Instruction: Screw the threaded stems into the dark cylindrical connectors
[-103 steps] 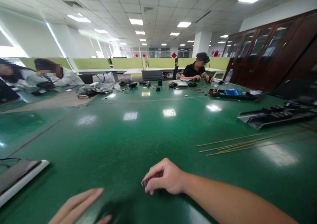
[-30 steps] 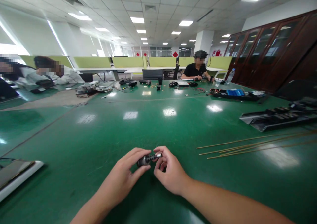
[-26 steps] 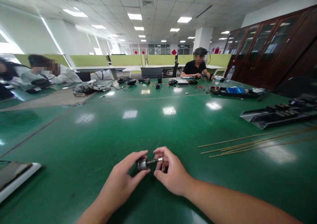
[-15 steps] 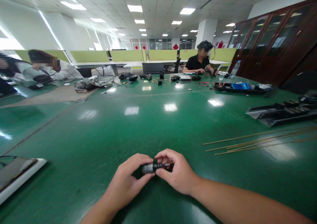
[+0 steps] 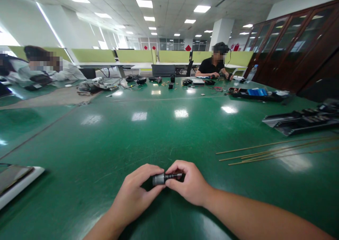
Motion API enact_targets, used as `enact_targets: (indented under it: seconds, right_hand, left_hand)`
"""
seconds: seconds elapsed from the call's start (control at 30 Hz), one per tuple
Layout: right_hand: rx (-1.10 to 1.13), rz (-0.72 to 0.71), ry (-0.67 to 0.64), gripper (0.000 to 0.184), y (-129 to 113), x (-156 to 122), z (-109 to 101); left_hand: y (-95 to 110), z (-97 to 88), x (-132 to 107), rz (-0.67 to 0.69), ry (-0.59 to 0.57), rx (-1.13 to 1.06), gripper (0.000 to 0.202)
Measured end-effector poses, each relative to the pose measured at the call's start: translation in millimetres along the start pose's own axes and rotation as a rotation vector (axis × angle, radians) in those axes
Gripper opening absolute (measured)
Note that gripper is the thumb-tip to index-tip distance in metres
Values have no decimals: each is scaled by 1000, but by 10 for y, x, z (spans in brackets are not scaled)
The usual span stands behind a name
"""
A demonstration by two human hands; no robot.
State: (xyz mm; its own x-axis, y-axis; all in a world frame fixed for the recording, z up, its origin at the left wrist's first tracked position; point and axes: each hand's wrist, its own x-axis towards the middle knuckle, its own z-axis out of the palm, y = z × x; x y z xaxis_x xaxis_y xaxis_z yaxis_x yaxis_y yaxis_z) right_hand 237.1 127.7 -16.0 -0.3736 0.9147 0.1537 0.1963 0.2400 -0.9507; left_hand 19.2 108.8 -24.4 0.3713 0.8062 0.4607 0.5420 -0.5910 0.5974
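Observation:
A small grey metal cylinder with a ribbed dark shaft [image 5: 160,179] lies sideways between my hands, just above the green tabletop [image 5: 148,141]. Its exact kind I cannot make out. My left hand [image 5: 137,190] pinches the wide grey body between thumb and forefinger. From the other side, my right hand [image 5: 191,184] has thumb and forefinger closed at the place where the body meets the shaft. The shaft's silver end points right, toward my right palm. My curled right fingers partly hide the shaft.
Several thin brass-coloured rods [image 5: 249,158] lie to the right, below dark metal rails [image 5: 299,121]. A white-edged tablet-like object [image 5: 29,180] is at the left edge. Across the table, a person in black [image 5: 212,66] works near a parts tray [image 5: 258,95]. Other people sit far left.
My right thumb and forefinger have drawn closer around the joint of body and shaft. My left hand keeps its grip. The view has shifted slightly.

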Motion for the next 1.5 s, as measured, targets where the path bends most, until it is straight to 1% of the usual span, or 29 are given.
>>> enact_targets:
  seconds: [0.27, 0.77, 0.93, 1.5]
  right_hand:
    - [50, 42, -20, 11, -14, 5, 9]
    - [54, 39, -19, 9, 11, -3, 16]
    - [63, 42, -20, 9, 11, 3, 15]
    - [91, 41, -22, 9, 25, 3, 19]
  left_hand:
    - [-6, -3, -7, -1, 9, -2, 34]
    - [-10, -13, -2, 25, 34, 26, 34]
    - [-31, -18, -17, 39, 46, 30, 37]
    - [-17, -48, -16, 35, 53, 34, 36]
